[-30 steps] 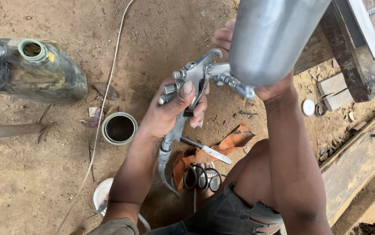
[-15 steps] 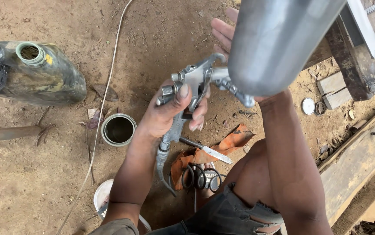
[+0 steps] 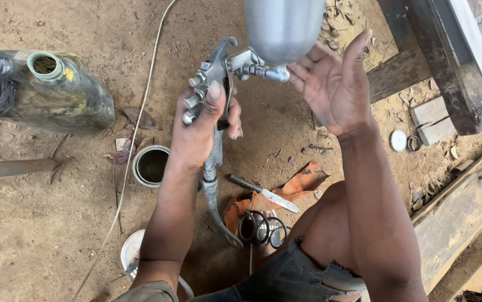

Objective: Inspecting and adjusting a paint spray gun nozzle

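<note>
Between the hands, the spray gun point(image 3: 214, 84) stands handle-down, clenched in the left hand point(image 3: 199, 134), its cup point(image 3: 283, 28) up and rightward, just beside the released, spread right hand point(image 3: 333, 84).

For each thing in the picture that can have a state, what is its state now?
spray gun: held up by its handle, metal cup on top
left hand: closed around the spray gun
right hand: open, fingers spread beside the metal cup
jerrycan: lying on its side, uncapped
small tin: upright, open
knife: lying flat on the orange cloth
hose: attached under the handle
</note>
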